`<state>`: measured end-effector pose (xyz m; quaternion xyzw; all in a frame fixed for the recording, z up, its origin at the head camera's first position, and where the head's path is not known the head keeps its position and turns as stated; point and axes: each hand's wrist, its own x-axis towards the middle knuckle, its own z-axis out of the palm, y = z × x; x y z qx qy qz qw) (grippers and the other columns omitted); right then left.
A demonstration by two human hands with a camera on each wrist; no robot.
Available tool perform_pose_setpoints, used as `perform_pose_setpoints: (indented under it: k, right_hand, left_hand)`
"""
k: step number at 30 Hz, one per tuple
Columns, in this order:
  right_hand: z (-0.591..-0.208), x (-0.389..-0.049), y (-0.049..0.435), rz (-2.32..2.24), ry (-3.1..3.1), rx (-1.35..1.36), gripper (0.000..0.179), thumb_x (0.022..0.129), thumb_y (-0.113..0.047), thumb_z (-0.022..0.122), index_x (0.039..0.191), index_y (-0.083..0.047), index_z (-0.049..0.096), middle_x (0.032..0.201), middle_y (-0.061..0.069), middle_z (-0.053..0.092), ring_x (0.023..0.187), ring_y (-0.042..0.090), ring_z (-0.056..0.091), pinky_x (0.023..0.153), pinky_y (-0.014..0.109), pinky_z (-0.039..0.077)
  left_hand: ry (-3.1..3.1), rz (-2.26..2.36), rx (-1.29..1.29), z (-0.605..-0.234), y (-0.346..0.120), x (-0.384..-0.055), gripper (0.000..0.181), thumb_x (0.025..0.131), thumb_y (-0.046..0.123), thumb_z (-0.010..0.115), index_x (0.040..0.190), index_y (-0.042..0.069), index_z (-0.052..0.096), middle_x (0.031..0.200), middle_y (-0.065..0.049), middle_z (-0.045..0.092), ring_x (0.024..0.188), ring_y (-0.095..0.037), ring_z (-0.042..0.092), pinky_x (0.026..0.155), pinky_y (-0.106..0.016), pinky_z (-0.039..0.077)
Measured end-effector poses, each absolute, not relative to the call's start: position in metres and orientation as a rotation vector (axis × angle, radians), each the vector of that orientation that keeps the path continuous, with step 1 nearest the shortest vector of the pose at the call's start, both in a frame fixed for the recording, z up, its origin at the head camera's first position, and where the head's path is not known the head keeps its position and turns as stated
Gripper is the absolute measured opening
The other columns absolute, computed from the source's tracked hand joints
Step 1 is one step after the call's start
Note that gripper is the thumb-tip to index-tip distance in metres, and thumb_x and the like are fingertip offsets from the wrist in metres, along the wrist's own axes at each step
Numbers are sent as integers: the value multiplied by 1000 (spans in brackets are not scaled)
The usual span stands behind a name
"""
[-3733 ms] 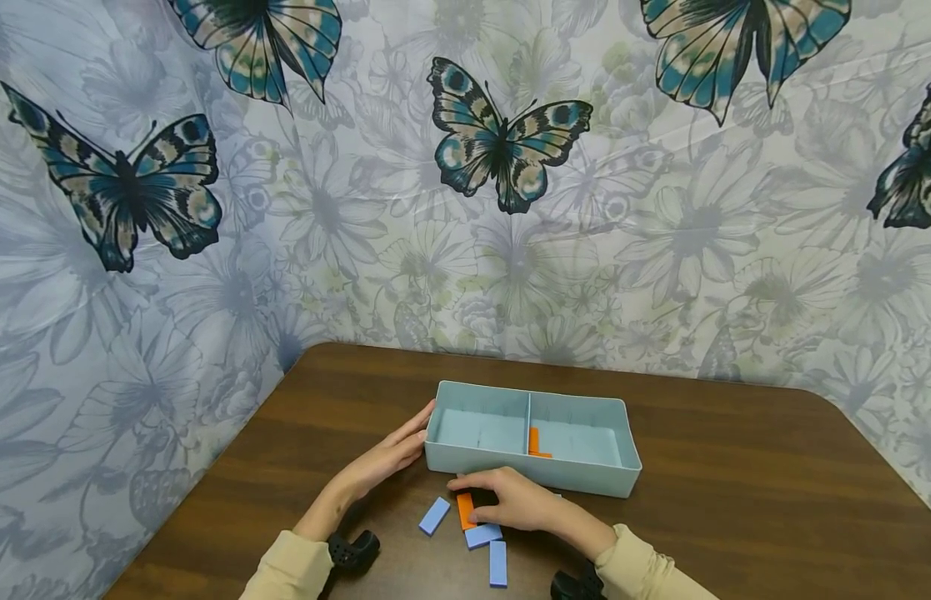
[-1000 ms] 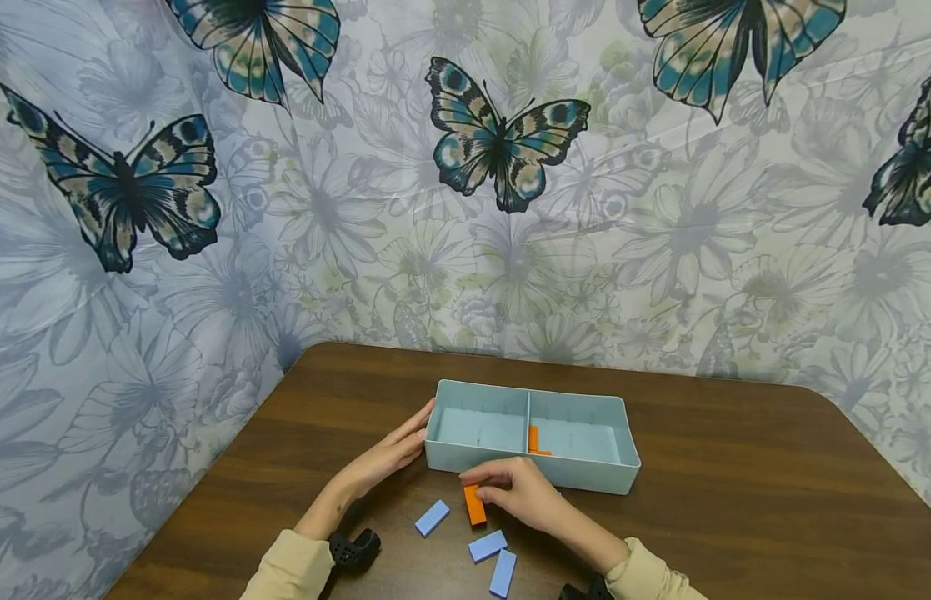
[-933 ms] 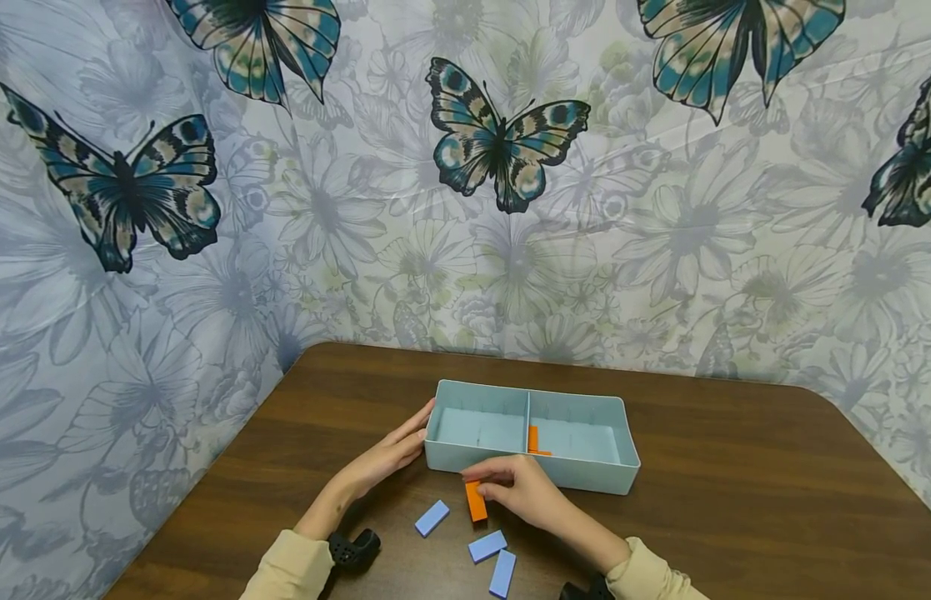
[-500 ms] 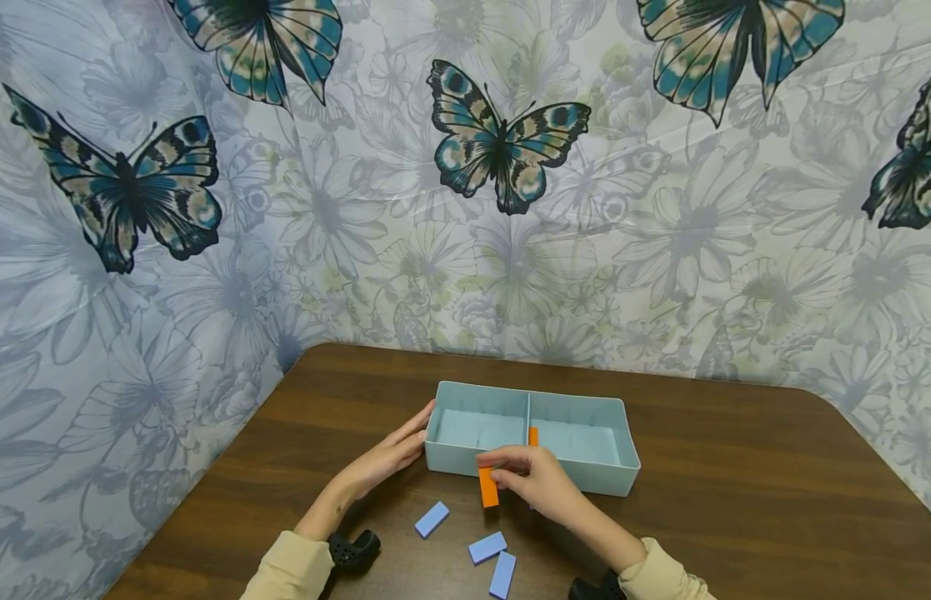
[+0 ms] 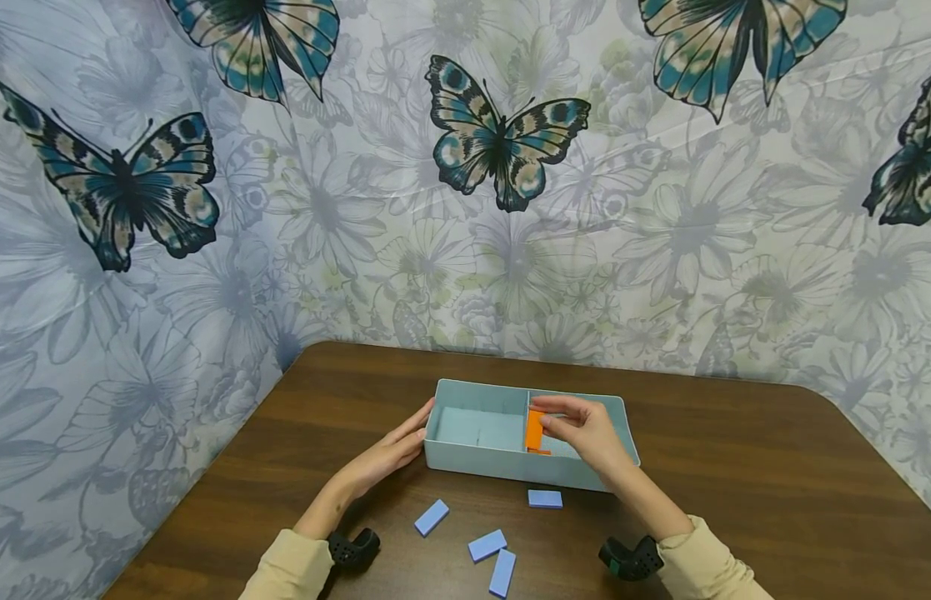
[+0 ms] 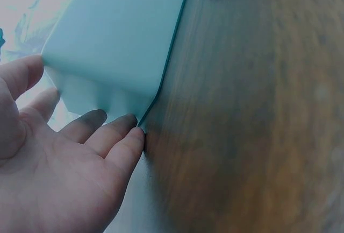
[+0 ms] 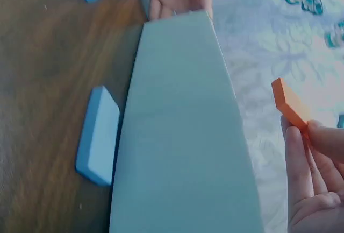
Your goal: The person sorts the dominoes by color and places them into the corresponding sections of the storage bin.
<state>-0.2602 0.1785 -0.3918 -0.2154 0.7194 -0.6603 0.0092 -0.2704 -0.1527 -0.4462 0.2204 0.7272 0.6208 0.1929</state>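
My right hand (image 5: 588,429) pinches an orange rectangular block (image 5: 534,430) between thumb and fingers over the right compartment of a light teal divided box (image 5: 473,460), close to the divider. In the right wrist view this orange block (image 7: 290,103) shows above the box's rim. More orange (image 5: 540,452) is visible at the compartment floor beside the divider, partly hidden by the held block. My left hand (image 5: 382,462) rests with straight fingers against the box's left end; in the left wrist view the fingertips (image 6: 126,120) touch its wall.
A blue block (image 5: 545,499) lies just in front of the box. Nearer to me on the brown table (image 5: 322,400) are three more: a blue block (image 5: 432,517) at left, and two nearly touching, an upper blue block (image 5: 487,546) and a lower blue block (image 5: 503,573).
My right hand has picked the orange block up from among the blue blocks and carried it rightward and up, over the box's right compartment. Two blue blocks shifted slightly earlier. The left hand stays put.
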Motion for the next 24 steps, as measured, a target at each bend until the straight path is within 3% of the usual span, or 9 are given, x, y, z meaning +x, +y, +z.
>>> perform_pose_setpoints:
  k: [12, 24]
  right_hand:
    - [-395, -284, 204, -2059, 2244, -347, 38, 90, -1, 61, 124, 13, 52, 113, 20, 61, 91, 20, 64, 86, 42, 46]
    - [-404, -308, 210, -1952, 2211, -248, 32, 90, 4, 59, 120, 15, 54, 108, 20, 64, 83, 19, 66, 75, 36, 52]
  left_hand:
    - [2029, 1740, 612, -447, -153, -271, 55, 104, 27, 33, 152, 29, 4, 155, -3, 0, 139, -26, 6, 107, -51, 15]
    - [2027, 1748, 596, -448, -153, -272, 53, 105, 26, 32, 151, 34, 7, 155, 0, 1, 138, -25, 8, 107, -49, 16]
